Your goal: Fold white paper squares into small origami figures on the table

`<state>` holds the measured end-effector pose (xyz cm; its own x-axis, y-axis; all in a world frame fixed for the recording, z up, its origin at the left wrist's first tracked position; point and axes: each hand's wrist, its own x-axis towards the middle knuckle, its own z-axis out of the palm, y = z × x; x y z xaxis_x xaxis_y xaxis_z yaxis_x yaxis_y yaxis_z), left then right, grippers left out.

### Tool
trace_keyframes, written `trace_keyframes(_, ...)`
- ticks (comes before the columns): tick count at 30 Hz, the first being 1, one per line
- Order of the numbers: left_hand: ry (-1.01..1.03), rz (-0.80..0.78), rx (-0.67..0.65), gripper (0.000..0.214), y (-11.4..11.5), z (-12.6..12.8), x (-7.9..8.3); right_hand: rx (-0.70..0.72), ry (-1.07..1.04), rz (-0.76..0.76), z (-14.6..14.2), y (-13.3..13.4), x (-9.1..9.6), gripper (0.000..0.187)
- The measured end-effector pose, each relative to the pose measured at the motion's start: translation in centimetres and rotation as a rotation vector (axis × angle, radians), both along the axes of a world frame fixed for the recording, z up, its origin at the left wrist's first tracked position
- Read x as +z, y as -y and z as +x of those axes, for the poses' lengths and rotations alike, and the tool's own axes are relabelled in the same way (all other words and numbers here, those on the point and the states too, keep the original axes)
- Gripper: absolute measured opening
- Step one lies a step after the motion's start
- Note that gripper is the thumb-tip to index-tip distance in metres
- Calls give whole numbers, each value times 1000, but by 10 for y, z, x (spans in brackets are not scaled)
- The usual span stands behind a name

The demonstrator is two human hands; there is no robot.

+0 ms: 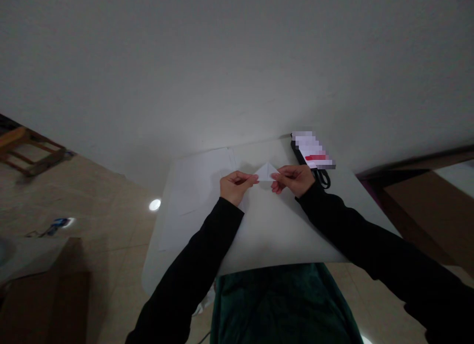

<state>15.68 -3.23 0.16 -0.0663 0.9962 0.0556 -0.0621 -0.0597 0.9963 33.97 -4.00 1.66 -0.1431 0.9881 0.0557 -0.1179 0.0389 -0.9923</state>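
Observation:
A small piece of folded white paper [265, 172], triangular with its point away from me and a crease down the middle, is held just over the white table. My left hand [237, 184] pinches its left corner between thumb and fingers. On the other side, my right hand [294, 178] grips the right corner, thumb on top and fingers curled beneath. Flat white sheets of paper [192, 186] lie to the left, partly under my left wrist.
The table [277, 240] stands against a pale wall [237, 67]. A phone-like device with a blurred bright screen [313, 150] and a coiled black cable [324, 179] sit at the back right. Green fabric [281, 304] covers my lap. A wooden stool [29, 149] is far left.

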Motion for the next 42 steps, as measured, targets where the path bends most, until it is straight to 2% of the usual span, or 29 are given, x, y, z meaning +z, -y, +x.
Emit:
trace_keyframes(4, 11, 11, -12, 28, 0, 0, -1, 9, -15, -22, 0, 0, -1, 36)
trace_keyframes(11, 196, -32, 10, 44, 2, 4, 2, 10, -72, -89, 0, -2, -6, 39)
trace_keyframes(15, 181, -63, -33, 43, 0, 0, 2, 3, -98, -129, 0, -2, -8, 38)
trace_keyframes(21, 177, -107, -83, 59, -1, -4, 2, -67, -73, -92, -1, -2, -8, 39)
trace_keyframes(27, 128, -78, -81, 52, 0, -4, 1, -77, -61, -61, -3, -2, -11, 38)
trace_keyframes(31, 132, -97, -69, 55, 1, -4, 2, -87, -59, -75, -5, -1, -10, 38)
trace_keyframes(38, 255, -118, 79, 63, 1, 6, 1, -198, -87, 5, -16, 5, -13, 35)
trace_keyframes(42, 154, -71, 69, 38, 5, 16, 0, -204, -104, 7, -26, 13, -14, 33)
